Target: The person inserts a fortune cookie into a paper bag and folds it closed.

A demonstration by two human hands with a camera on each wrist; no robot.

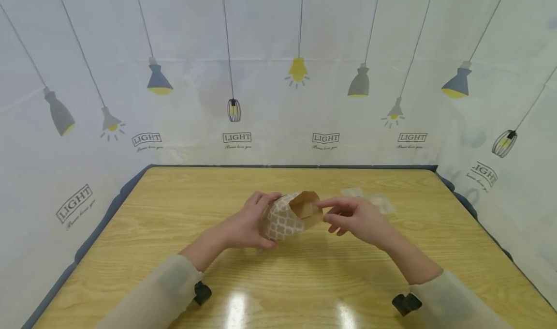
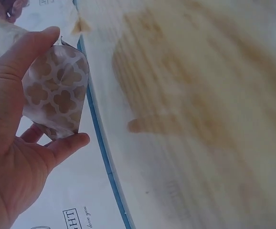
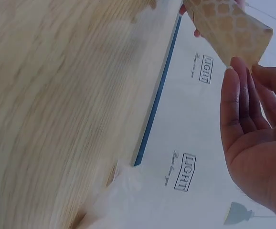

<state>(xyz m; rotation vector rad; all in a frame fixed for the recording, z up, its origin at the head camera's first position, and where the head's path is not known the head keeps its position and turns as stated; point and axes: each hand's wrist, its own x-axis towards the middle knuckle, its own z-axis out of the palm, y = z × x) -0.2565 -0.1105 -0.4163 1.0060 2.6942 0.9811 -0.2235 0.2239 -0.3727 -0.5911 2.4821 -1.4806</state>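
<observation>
A small brown paper bag [image 1: 289, 216] with a white lattice pattern is held above the middle of the wooden table [image 1: 304, 276], its open mouth turned up and to the right. My left hand [image 1: 252, 220] grips the patterned bag [image 2: 57, 93] between thumb and fingers. My right hand [image 1: 352, 215] is just right of it, index finger and thumb at the bag's open rim. In the right wrist view the right hand's fingers [image 3: 240, 102] are nearly straight, tips right at the bag [image 3: 228, 28]; contact is unclear there.
Clear plastic wrappers [image 1: 370, 199] lie on the table behind my right hand. White sheets printed with lamps [image 1: 278, 92] wall the table at the back and on both sides. The table's near edge runs below my forearms.
</observation>
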